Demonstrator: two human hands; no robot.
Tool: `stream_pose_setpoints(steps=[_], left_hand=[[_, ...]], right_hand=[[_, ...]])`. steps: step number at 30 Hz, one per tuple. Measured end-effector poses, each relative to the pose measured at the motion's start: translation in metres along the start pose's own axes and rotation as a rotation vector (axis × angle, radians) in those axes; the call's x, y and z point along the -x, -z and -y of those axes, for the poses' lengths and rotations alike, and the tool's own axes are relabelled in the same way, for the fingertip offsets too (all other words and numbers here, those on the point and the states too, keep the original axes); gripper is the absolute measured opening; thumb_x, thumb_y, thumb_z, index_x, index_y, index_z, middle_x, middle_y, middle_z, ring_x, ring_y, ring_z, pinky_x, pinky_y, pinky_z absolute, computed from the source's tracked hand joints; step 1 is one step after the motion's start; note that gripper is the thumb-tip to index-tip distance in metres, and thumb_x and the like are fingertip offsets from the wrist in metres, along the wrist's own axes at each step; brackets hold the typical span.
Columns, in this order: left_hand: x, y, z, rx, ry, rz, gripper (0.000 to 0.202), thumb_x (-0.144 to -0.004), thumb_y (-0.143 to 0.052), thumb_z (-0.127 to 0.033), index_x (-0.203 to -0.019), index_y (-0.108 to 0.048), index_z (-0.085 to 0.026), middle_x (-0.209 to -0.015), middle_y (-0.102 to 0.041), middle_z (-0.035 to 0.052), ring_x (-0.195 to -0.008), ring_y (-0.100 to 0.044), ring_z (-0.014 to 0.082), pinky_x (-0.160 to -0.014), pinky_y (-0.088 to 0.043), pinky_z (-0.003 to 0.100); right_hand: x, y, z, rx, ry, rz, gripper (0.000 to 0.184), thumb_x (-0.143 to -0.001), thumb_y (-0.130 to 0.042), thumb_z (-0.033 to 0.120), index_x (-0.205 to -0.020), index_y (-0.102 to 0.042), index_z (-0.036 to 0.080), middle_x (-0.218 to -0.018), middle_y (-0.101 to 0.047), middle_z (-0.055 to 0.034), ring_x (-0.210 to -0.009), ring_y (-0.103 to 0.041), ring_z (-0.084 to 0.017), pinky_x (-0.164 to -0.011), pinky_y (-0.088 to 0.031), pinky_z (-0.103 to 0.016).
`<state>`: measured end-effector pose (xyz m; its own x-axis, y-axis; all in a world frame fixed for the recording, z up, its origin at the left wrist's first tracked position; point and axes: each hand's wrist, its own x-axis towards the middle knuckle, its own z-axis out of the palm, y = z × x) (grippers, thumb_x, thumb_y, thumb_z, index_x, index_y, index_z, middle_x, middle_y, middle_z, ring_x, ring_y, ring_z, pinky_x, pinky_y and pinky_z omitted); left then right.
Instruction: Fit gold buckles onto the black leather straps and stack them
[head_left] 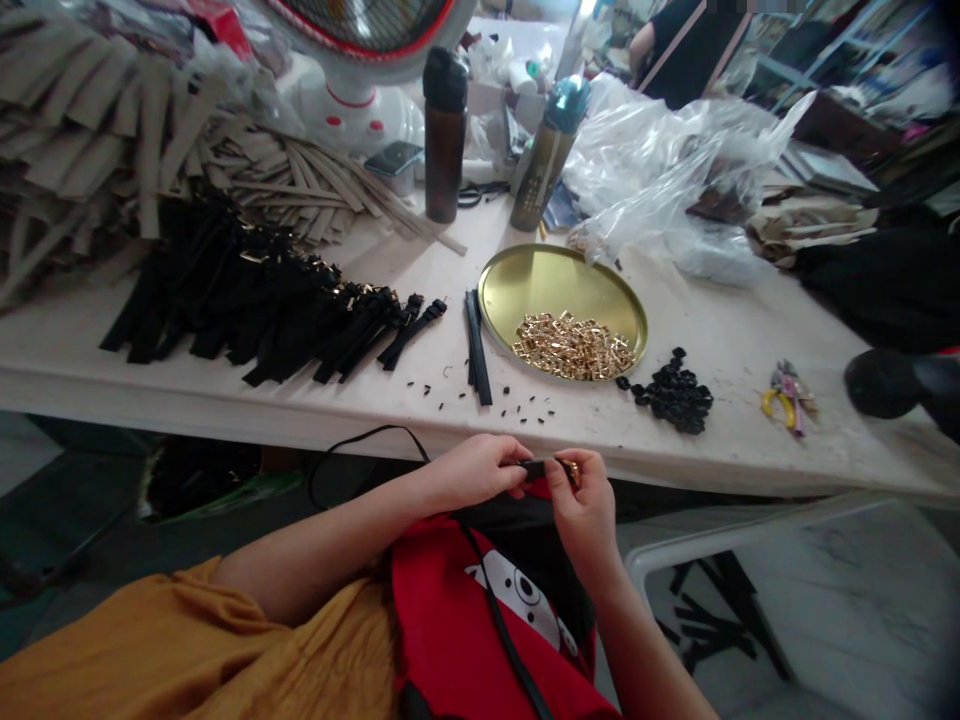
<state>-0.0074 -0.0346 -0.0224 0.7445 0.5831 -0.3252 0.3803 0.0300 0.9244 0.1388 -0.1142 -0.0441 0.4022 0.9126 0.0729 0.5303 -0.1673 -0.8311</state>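
A round gold tray point(555, 275) sits on the white table point(720, 320), with a heap of small gold pieces point(570, 345) gathered toward its near side and the far part bare. Behind it stand a dark bottle point(445, 140) and a paler bottle point(549, 160) with a blue-green cap (what either holds, I cannot tell). A crumpled clear bag point(660, 170) spreads to the right of them. Below the table at left is a green-rimmed container point(262, 492), its dark contents too dim to name.

Just in front of the table edge, the left hand point(491, 468) and right hand point(585, 490) pinch a short black strap point(534, 468) between them, a gold glint showing at the right fingers.

Black strips point(477, 350) lie beside the tray, among scattered black bits point(525, 410). To the left spreads a row of black straps point(300, 310) with gold fittings, backed by piled grey strips point(75, 130); to the right, a heap of black pieces point(675, 395) and some pliers point(784, 400). A fan point(360, 110) stands at the back; beyond, a dark-clad person point(686, 50) is partly visible in the cluttered room.
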Motion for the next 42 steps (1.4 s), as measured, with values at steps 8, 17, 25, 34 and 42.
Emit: stream_pose_setpoints(steps=[8,17,25,34,42], left_hand=[[-0.001,-0.005,0.004,0.038,0.04,-0.077,0.039,-0.073,-0.053,-0.029,-0.108,-0.052,-0.012,-0.098,-0.065,0.0094,-0.072,-0.061,0.0148,-0.063,-0.047,0.026],[-0.002,0.003,0.004,0.078,0.078,0.035,0.029,-0.075,-0.05,-0.026,-0.099,-0.053,-0.01,-0.085,-0.067,0.0075,-0.058,-0.059,0.0113,-0.056,-0.046,0.022],[0.002,-0.003,-0.002,-0.17,0.047,0.027,0.023,-0.076,-0.049,-0.025,-0.092,-0.06,-0.014,-0.079,-0.067,0.0033,-0.06,-0.06,0.0122,-0.058,-0.044,0.021],[0.01,0.001,-0.003,-0.05,-0.011,0.106,0.035,-0.077,-0.041,-0.016,-0.11,-0.051,-0.012,-0.088,-0.065,0.0049,-0.061,-0.058,0.0099,-0.057,-0.044,0.02],[0.012,0.001,-0.007,-0.138,0.017,0.136,0.022,-0.08,-0.038,-0.026,-0.087,-0.056,-0.014,-0.074,-0.065,0.0014,-0.05,-0.052,0.009,-0.046,-0.037,0.019]], right_hand=[[0.0,-0.007,-0.005,-0.243,-0.23,0.004,0.024,-0.078,-0.053,0.043,-0.083,-0.047,0.02,-0.065,-0.047,0.0035,-0.056,-0.046,-0.012,-0.054,-0.038,-0.026],[0.001,-0.005,-0.01,-0.296,-0.19,0.118,0.02,-0.076,-0.056,0.039,-0.083,-0.05,0.021,-0.063,-0.049,0.0037,-0.055,-0.047,-0.012,-0.053,-0.038,-0.025],[0.001,0.006,-0.009,-0.094,0.019,0.34,0.008,-0.078,-0.052,0.03,-0.078,-0.053,0.022,-0.067,-0.055,0.0014,-0.06,-0.05,-0.014,-0.057,-0.039,-0.026],[0.003,0.005,-0.009,-0.223,-0.032,0.343,0.012,-0.079,-0.051,0.03,-0.087,-0.052,0.021,-0.071,-0.056,0.0005,-0.063,-0.052,-0.014,-0.058,-0.043,-0.026],[0.011,0.007,-0.006,-0.331,-0.123,0.334,0.018,-0.08,-0.051,0.035,-0.09,-0.053,0.021,-0.068,-0.052,0.0023,-0.057,-0.048,-0.012,-0.053,-0.04,-0.024]])
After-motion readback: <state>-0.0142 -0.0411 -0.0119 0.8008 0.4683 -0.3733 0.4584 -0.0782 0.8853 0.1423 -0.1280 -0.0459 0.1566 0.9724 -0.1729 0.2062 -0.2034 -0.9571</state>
